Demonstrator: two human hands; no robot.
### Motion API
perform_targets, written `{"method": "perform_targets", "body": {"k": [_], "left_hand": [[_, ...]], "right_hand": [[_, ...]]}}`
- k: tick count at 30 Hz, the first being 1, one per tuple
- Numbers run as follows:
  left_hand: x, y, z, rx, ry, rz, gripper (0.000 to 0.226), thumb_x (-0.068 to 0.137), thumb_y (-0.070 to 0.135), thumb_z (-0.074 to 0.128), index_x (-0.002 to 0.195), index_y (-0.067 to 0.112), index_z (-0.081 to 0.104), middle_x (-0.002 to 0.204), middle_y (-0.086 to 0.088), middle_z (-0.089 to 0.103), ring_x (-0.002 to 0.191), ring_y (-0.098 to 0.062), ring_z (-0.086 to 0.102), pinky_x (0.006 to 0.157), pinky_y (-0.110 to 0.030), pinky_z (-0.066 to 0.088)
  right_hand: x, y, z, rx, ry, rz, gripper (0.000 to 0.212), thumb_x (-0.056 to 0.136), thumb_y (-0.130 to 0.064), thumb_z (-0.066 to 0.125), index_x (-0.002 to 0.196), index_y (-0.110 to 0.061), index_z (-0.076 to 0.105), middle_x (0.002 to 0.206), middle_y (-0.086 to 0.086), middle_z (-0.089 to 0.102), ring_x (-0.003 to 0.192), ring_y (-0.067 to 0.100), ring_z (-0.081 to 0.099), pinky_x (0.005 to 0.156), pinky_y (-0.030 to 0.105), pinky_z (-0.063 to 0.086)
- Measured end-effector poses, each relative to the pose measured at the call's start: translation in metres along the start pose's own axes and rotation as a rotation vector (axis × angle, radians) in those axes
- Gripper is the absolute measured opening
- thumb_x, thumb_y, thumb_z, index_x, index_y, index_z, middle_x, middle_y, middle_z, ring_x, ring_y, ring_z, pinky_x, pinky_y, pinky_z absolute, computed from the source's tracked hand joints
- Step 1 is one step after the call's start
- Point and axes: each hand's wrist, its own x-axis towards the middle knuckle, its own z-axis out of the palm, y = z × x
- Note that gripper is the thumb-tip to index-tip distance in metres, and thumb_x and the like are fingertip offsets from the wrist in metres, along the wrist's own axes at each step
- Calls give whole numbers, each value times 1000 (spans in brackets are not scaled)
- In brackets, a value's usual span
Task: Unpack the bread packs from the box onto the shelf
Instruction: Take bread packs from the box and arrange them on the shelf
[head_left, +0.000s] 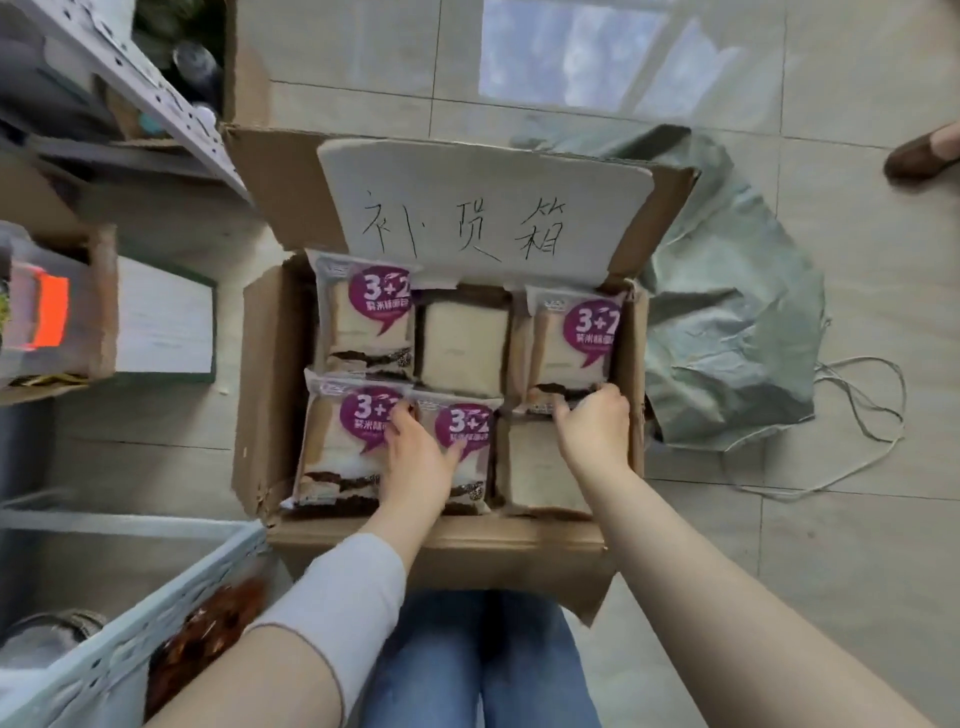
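Observation:
An open cardboard box (265, 395) stands on the floor in front of my knees, with several bread packs in two rows. Some packs show a purple "3+2" label, others lie plain side up. My left hand (415, 462) rests between the near-left pack (343, 447) and the near-middle pack (470, 441), fingers slipped into the gap. My right hand (592, 421) curls over the near edge of the far-right pack (571, 343), above a plain pack (540, 467). The metal shelf (156, 88) rises at the upper left.
A white sheet with handwriting is stuck on the raised box flap (483, 202). A green woven sack (727, 312) with strings lies to the right. A pale plastic crate (104, 639) with snack bags is at lower left. A shoe (924, 150) shows at the right edge.

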Motion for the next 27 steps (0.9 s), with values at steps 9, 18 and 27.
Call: {"method": "perform_targets", "body": {"k": [9, 18, 27], "left_hand": [[5, -16, 12, -139, 120, 52, 68, 73, 29, 76, 129, 11, 42, 129, -9, 52, 121, -25, 48, 100, -39, 40], [-11, -23, -8, -315, -24, 136, 39, 76, 23, 74, 102, 28, 46, 98, 17, 54, 97, -4, 49, 72, -10, 37], [-93, -32, -71, -618, 284, 200, 35, 72, 29, 77, 90, 43, 49, 93, 26, 55, 90, 0, 55, 67, -16, 48]], "right_hand": [[15, 2, 15, 58, 68, 21, 77, 76, -36, 72, 134, -3, 33, 128, 20, 53, 122, 37, 44, 97, 39, 36], [22, 18, 0, 570, -256, 95, 40, 72, -22, 78, 107, -8, 65, 98, 4, 70, 96, 23, 65, 87, 36, 55], [-35, 46, -68, 471, -209, -185, 15, 67, -25, 81, 72, -22, 67, 84, 3, 72, 79, 20, 66, 76, 35, 52]]}}
